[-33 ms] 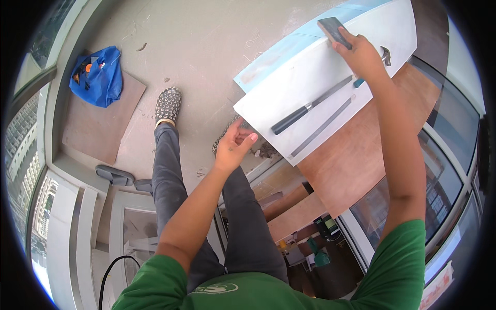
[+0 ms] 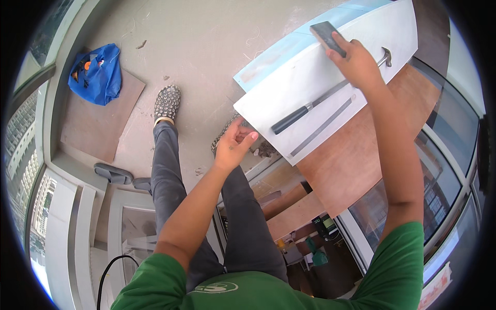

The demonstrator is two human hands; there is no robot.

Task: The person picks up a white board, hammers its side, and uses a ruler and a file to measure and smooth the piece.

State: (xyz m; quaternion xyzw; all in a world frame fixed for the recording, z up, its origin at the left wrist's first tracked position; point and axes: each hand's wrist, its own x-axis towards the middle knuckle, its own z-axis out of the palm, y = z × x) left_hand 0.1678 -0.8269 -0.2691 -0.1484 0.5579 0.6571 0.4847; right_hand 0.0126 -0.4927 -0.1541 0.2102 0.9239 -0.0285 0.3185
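My right hand (image 2: pixel 360 66) grips a dark grey sanding block (image 2: pixel 327 37) by its near end. The block is over the far-left edge of a white board (image 2: pixel 289 93), beside a light blue panel (image 2: pixel 253 76). Whether it touches the edge I cannot tell. My left hand (image 2: pixel 235 145) hangs by the board's near-left corner, holding nothing, its fingers loosely bent and apart. On the board lie a long flat-bladed tool with a black handle (image 2: pixel 290 120), a narrow grey strip (image 2: pixel 323 126) and a claw hammer (image 2: pixel 386 57). My right hand and forearm hide part of the hammer.
A brown wooden board (image 2: pixel 356 160) extends under the white one toward the window frames at right. On the floor at left, a blue bag (image 2: pixel 98 77) rests on a brown sheet (image 2: pixel 98 132). Dark slippers (image 2: pixel 113 174) lie nearby. My legs stand close to the boards.
My right hand has shifted slightly left along the board's edge with the sanding block. More of the hammer's head and shaft shows. My left hand stays in place.
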